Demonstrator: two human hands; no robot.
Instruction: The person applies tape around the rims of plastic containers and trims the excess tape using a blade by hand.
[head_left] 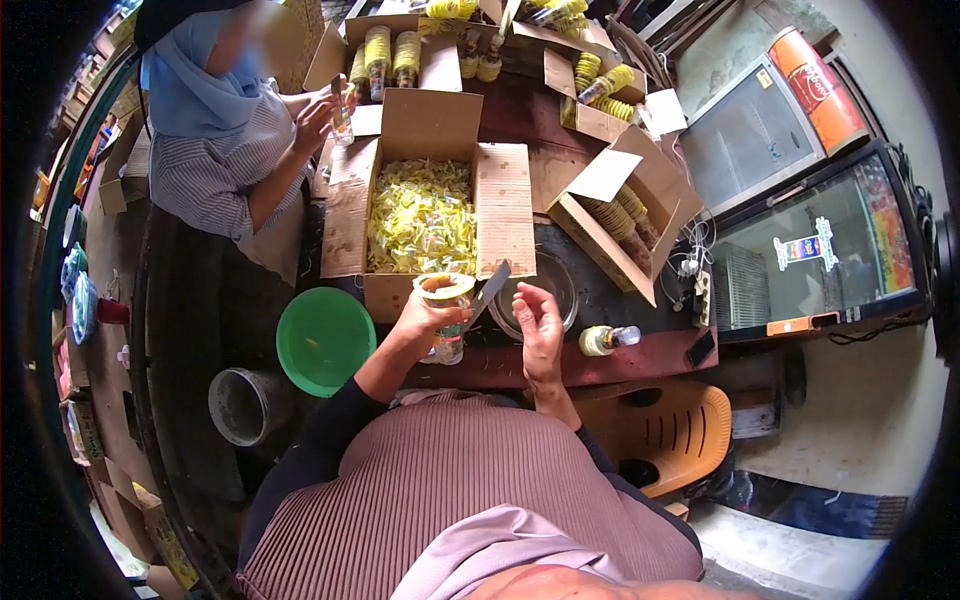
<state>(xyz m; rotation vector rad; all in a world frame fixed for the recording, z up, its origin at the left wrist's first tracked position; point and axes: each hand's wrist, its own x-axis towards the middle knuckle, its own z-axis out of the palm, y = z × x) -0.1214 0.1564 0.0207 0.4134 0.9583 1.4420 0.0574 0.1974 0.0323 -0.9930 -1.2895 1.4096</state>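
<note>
My left hand [416, 326] is closed round a clear plastic cup [449, 345] with a yellow rim, held upright at the table's near edge. Its inside looks brownish, and I cannot tell if several cups are nested. A knife [489, 296] slants up and right from beside the left fingers; its handle is hidden, but it seems held in that hand too. To the right, my right hand [541, 328] is raised with loosely bent fingers apart and nothing visible in them. Just beyond the cup stands a cardboard box [502, 200] full of small yellow-and-clear wrapped pieces [422, 215].
A round clear dish [562, 290] lies behind my right hand, and a yellow-ringed cup stack [597, 341] lies right of it. A green basin [325, 340] and bucket [240, 406] stand left. Another person [225, 150] handles a cup. Boxes of ringed stacks [625, 225] stand beyond.
</note>
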